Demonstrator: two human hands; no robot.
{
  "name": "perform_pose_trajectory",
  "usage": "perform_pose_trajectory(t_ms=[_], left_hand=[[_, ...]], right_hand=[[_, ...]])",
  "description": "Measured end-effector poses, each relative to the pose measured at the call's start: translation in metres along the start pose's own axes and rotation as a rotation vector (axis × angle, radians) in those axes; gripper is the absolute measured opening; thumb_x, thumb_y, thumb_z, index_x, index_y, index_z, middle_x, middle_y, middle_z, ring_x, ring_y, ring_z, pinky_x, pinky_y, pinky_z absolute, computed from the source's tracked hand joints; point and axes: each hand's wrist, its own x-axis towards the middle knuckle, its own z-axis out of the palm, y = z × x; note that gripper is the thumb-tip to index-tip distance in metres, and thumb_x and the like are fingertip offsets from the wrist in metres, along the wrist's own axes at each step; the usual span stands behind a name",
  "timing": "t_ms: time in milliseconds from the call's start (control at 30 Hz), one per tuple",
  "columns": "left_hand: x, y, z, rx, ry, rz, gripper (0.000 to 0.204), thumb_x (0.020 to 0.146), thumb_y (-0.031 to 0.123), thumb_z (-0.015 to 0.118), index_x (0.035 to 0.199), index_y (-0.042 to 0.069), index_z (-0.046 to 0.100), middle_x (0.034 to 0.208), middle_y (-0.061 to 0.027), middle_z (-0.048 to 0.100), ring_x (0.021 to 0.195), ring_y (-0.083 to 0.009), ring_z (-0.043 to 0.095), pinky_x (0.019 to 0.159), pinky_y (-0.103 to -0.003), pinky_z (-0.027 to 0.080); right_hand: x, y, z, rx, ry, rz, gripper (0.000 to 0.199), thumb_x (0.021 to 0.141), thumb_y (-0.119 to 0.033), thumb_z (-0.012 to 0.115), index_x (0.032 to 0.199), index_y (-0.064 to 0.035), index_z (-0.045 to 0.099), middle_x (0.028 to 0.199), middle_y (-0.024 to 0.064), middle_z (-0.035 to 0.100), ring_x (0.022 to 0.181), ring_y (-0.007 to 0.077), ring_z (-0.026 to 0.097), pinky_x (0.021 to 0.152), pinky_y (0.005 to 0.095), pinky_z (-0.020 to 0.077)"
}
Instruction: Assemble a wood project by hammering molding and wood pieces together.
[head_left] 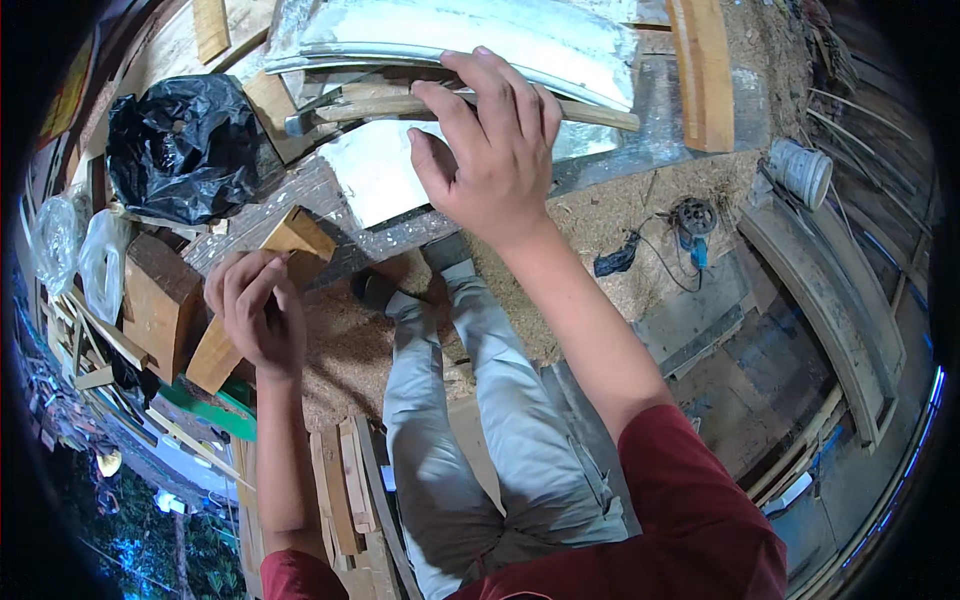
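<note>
My right hand [495, 150] is open, fingers apart and bent a little, over the wooden handle of a hammer [590, 115]. I cannot tell whether the fingertips touch it. The hammer lies across the workbench [395, 235], its metal head toward the left, beside pale white curved sheets [480, 40]. A flat white piece [375, 170] is partly under my right hand. My left hand [258, 310] is closed in a loose curl over a thick wooden block [300, 240]. Whatever is inside its fingers is hidden.
A black plastic bag [180, 150] sits on the bench at the left, near another wooden block [160, 300]. One timber [702, 80] lies at the far right. Sawdust covers the floor, where a corded power tool [695, 230] lies. A bucket [800, 172] and curved frames [820, 300] stand to the right.
</note>
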Motion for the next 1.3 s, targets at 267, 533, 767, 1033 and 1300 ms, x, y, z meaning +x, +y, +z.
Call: perform_pose_trajectory(t_ms=[267, 533, 767, 1033, 1300], left_hand=[[0.005, -0.006, -0.010, 0.000, -0.098, 0.085, 0.035, 0.094, -0.008, 0.075, 0.123, 0.012, 0.068, 0.105, -0.0109, 0.075, 0.105, -0.0348, 0.071, 0.097, -0.050, 0.056], [-0.003, -0.008, -0.009, -0.011, -0.096, -0.089, 0.025, 0.090, 0.003, 0.084, 0.110, 0.010, 0.070, 0.098, -0.0068, 0.076, 0.103, -0.0311, 0.068, 0.099, -0.052, 0.053], [0.000, 0.004, -0.003, 0.015, -0.002, -0.332, 0.018, 0.083, 0.004, 0.089, 0.083, 0.006, 0.071, 0.093, -0.0074, 0.079, 0.098, -0.0300, 0.070, 0.102, -0.053, 0.052], [-0.007, -0.010, -0.008, -0.076, -0.023, -0.113, 0.028, 0.088, 0.008, 0.086, 0.084, 0.007, 0.058, 0.092, -0.0074, 0.080, 0.101, -0.0330, 0.071, 0.105, -0.059, 0.050], [-0.002, -0.009, -0.012, 0.024, -0.112, 0.003, 0.032, 0.098, 0.000, 0.079, 0.119, 0.011, 0.058, 0.103, -0.0109, 0.082, 0.106, -0.0340, 0.074, 0.110, -0.061, 0.050]], right_hand=[[0.001, 0.007, 0.003, -0.011, 0.033, -0.013, 0.036, 0.087, -0.031, 0.078, 0.121, -0.0210, 0.074, 0.141, 0.0025, 0.064, 0.139, 0.0273, 0.055, 0.111, 0.0473, 0.0341], [-0.004, 0.004, 0.014, 0.064, 0.081, 0.019, 0.037, 0.084, -0.029, 0.079, 0.119, -0.0196, 0.072, 0.139, 0.0029, 0.064, 0.138, 0.0271, 0.055, 0.110, 0.0495, 0.0345], [-0.001, 0.004, 0.006, 0.053, -0.001, 0.050, 0.037, 0.086, -0.029, 0.079, 0.121, -0.0184, 0.074, 0.139, 0.0053, 0.063, 0.138, 0.0292, 0.055, 0.111, 0.0497, 0.0340], [-0.001, -0.001, 0.000, 0.038, -0.063, 0.057, 0.037, 0.087, -0.029, 0.079, 0.123, -0.0171, 0.075, 0.140, 0.0082, 0.063, 0.138, 0.0315, 0.054, 0.111, 0.0499, 0.0334], [0.001, -0.005, -0.006, 0.018, -0.111, 0.071, 0.038, 0.089, -0.029, 0.078, 0.125, -0.0159, 0.077, 0.141, 0.0107, 0.063, 0.138, 0.0335, 0.054, 0.112, 0.0501, 0.0329]])
